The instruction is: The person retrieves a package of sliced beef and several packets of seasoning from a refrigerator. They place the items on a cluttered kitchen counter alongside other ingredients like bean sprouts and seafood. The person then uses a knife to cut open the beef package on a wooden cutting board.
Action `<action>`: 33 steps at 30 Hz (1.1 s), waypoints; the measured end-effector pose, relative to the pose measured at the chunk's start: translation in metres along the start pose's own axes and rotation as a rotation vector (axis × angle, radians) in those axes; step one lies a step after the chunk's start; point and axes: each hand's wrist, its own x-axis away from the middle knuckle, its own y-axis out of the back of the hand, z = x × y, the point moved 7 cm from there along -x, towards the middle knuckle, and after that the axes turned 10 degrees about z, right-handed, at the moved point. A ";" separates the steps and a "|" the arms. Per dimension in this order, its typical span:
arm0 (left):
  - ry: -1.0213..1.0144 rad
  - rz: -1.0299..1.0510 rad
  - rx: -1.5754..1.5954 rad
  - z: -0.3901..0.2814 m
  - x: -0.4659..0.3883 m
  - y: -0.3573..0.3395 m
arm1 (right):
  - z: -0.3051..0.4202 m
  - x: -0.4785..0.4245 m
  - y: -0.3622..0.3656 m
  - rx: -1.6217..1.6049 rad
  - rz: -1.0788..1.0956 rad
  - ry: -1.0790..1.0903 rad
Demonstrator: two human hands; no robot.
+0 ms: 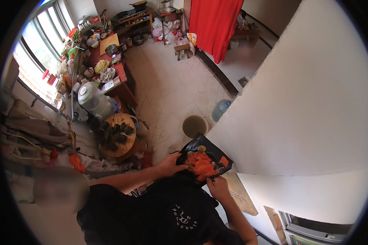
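Observation:
My left hand (171,164) grips the left edge of a black food packet (207,159), its thumb lying on the printed face. At the packet's lower right edge, my right hand (219,186) pinches it between thumb and fingers. The packet is tilted in front of my black T-shirt (159,214). A picture of orange-red food and a round gold badge are printed on it. Beyond the packet, a bucket (195,126) of murky liquid stands on the tiled floor (162,88). Whether the packet is sealed I cannot tell.
Several dark, round items lie on a round slatted board (130,122) at left. Behind it, a red table (121,73) holds a noodle pile (101,66), a saucepan (111,49) and a cutting board (108,43). A white wall (297,101) bounds the right, near a blue water bottle (221,109).

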 end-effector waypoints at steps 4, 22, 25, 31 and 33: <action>-0.011 -0.001 0.031 0.009 -0.027 0.045 | 0.022 -0.044 0.002 -0.012 -0.017 0.004; 0.200 0.017 0.180 0.137 -0.195 0.398 | 0.134 -0.440 -0.022 -0.231 -0.021 -0.187; 0.212 -0.077 0.242 0.132 -0.212 0.450 | 0.130 -0.508 -0.024 -0.372 -0.002 -0.194; 0.181 -0.306 0.453 0.164 -0.238 0.520 | 0.163 -0.631 -0.009 -0.371 0.093 -0.126; 0.180 -0.340 0.514 0.168 -0.242 0.539 | 0.176 -0.665 -0.010 -0.401 0.086 -0.060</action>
